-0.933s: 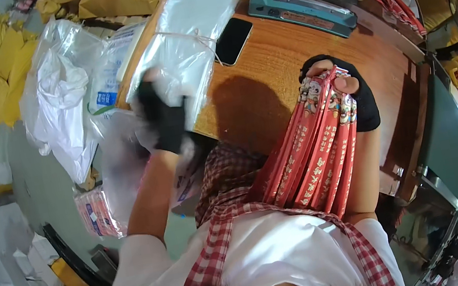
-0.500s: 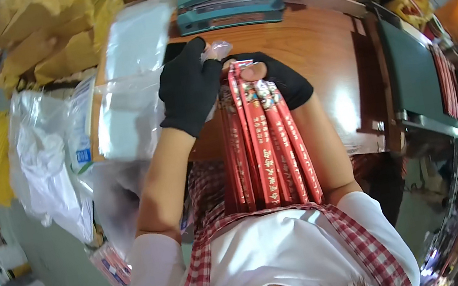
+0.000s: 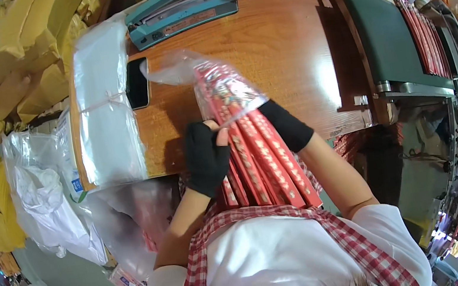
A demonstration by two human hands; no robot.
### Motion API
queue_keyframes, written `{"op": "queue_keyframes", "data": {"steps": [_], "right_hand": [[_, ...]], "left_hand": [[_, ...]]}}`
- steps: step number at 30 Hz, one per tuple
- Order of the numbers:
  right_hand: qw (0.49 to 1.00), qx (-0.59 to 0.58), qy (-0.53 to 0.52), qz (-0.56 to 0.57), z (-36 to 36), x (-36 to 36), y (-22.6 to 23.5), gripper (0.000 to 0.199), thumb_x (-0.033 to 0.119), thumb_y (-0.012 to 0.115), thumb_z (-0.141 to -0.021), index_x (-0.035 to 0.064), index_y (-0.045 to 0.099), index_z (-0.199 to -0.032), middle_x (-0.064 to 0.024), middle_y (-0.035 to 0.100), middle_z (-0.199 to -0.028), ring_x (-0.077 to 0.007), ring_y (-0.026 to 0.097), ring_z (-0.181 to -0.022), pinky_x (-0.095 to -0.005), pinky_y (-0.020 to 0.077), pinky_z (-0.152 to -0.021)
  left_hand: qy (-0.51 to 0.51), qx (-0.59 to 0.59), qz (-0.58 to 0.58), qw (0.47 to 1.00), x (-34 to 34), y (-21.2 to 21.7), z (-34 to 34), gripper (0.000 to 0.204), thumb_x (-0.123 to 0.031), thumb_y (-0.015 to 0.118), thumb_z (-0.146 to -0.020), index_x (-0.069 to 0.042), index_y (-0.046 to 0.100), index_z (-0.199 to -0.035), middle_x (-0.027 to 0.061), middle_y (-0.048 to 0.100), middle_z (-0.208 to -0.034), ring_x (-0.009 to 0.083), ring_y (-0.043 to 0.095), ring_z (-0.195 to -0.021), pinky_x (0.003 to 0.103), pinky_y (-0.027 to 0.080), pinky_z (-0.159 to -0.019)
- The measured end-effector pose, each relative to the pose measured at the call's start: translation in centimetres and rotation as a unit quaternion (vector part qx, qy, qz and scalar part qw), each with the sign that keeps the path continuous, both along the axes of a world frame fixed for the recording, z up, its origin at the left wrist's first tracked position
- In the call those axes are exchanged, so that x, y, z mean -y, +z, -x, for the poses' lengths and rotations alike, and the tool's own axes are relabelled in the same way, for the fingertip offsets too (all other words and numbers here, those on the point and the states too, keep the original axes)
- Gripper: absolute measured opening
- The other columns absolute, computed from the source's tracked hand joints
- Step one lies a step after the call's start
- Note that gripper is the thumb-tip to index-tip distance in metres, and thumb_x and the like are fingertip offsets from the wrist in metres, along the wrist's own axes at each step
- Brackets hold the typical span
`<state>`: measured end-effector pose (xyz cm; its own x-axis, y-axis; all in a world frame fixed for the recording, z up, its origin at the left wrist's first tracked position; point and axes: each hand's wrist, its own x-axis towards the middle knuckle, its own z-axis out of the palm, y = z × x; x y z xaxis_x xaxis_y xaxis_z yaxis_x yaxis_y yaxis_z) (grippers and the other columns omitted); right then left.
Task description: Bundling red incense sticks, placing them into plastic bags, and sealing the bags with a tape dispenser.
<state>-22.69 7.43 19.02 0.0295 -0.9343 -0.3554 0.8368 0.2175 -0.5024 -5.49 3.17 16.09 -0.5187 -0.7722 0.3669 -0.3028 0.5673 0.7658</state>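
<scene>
Person's L hand [image 3: 207,155], in blk fingerless glove, is grasping the L side of the red bundle [image 3: 257,153] right by the rim of a clear bag [image 3: 226,86]; thumb & a fingertip show, can't tell if film's pinched too. R hand [image 3: 287,125], same glove type, is at the bundle's R side, partly behind it & the bag; fingers hidden, so can't tell how tightly they're closed.

Bundle = several long, narrow red strips w/ gold characters & coloured pics nr the top. It's in front of the torso, slanting, lower ends by the checked apron [image 3: 371,246], upper end inside the bag, over the near part of the bench [image 3: 285,44]. Bag covers top part only; its rim crosses the strips slantwise btwn the 2 hands, & loose film trails off to upper L.

On bench, L side: stack of clear flat bags [image 3: 109,126] w/ a tie round the middle; blk phone [image 3: 138,83] lies just beside its R edge. Nr back edge, L of centre: teal sealer [image 3: 186,23], long & low. Bright glare patch on the wood toward R.

R of bench: dk green panel [image 3: 386,40], more red packs [image 3: 423,40] just beyond. L of bench: white plastic bag [image 3: 42,190], low down; past it, yellow-brown wrapped parcels [image 3: 4,47] piled up.
</scene>
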Motion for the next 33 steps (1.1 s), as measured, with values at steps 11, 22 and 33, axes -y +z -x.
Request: {"op": "queue_keyframes", "data": {"steps": [11,22,33], "right_hand": [[0.857,-0.470,-0.211,0.006,-4.2,0.0,-8.5,0.031,0.024,0.050,-0.094,0.0000,0.058,-0.113,-0.0084,0.062,-0.103,-0.0162,0.060,-0.090,-0.0301,0.0490,-0.081],[0.810,-0.550,-0.188,0.072,-4.5,2.7,-12.4,0.015,0.015,0.056,-0.086,0.0002,0.054,-0.087,-0.0146,0.054,-0.077,-0.0252,0.051,-0.071,-0.0372,0.0423,-0.067],[0.496,-0.849,-0.111,0.145,-0.8,-9.1,6.1,0.017,0.020,0.067,-0.071,0.0079,0.059,-0.081,-0.0131,0.057,-0.075,-0.0337,0.057,-0.068,-0.0428,0.0438,-0.058]], "left_hand": [[0.170,0.060,-0.267,0.947,6.1,-5.4,0.2,0.030,-0.025,0.046,-0.095,-0.003,0.059,-0.111,0.0127,0.062,-0.102,0.0208,0.059,-0.092,0.037,0.046,-0.078],[0.208,-0.168,-0.291,0.919,5.2,-9.5,-3.5,0.028,-0.015,0.047,-0.091,0.005,0.052,-0.111,0.0179,0.055,-0.104,0.0268,0.051,-0.098,0.037,0.040,-0.088],[-0.042,0.117,0.153,0.980,-2.2,12.8,-10.1,0.013,-0.017,0.058,-0.085,-0.006,0.060,-0.079,0.0147,0.054,-0.067,0.0347,0.055,-0.062,0.044,0.045,-0.057]]}}
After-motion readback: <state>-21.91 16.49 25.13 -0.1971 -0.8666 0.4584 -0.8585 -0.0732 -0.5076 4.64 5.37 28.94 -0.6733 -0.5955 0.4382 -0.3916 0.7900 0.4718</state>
